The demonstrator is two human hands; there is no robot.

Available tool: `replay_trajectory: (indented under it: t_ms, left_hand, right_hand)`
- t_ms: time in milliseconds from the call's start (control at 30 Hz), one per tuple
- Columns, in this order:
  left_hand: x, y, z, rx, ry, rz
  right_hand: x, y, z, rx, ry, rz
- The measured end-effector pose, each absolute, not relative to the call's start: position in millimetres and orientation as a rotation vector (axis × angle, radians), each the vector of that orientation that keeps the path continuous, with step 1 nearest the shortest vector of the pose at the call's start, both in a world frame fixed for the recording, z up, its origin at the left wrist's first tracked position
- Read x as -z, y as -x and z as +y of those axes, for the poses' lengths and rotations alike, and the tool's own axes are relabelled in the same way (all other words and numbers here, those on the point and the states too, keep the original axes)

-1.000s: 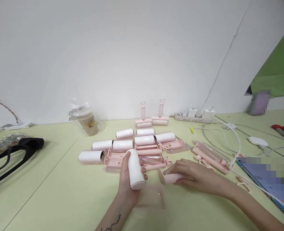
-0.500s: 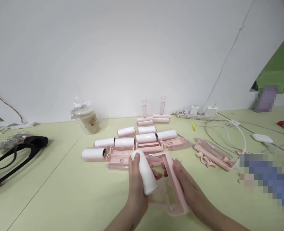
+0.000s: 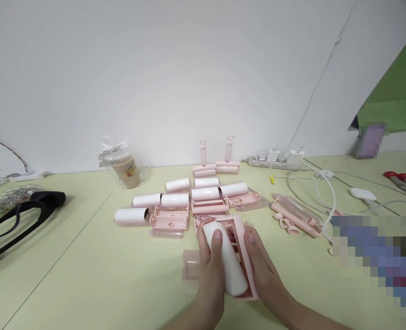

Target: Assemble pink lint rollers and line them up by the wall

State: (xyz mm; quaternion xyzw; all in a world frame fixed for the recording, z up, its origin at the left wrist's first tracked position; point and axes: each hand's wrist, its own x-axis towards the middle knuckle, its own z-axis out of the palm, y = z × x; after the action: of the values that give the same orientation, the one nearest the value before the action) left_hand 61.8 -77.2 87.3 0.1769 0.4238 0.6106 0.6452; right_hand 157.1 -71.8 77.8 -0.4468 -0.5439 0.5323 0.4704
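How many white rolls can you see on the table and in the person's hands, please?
7: one white roll held by the left hand against the pink holder; six lying beyond. Others may be hidden.

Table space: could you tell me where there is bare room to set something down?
The table is bare between the black strap and the left hand, forward of the bagged cup. It is crowded behind both hands, among the white rolls, and by the cables beyond the right hand.
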Motion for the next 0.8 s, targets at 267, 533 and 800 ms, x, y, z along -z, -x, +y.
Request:
replay_trajectory:
  t_ms: [267,533,800]
  left_hand:
    - [-108.9,-36.1,-74.8,-1.100,-0.945,0.884]
    - [-108.8,-9.9,-98.4,-0.584,-1.497,1.216]
    - [-124.7,0.4,-100.0,-0.199,-1.958,1.141]
  right_hand:
    - [-92.9,-183.5,-55.2,-1.027,0.982,-1.851]
    - [-130.9,-191.6,-61.2,-0.431,1.027,-2.685]
    - [-106.6,-187.8,-78.8,-0.319,0.744,-2.947]
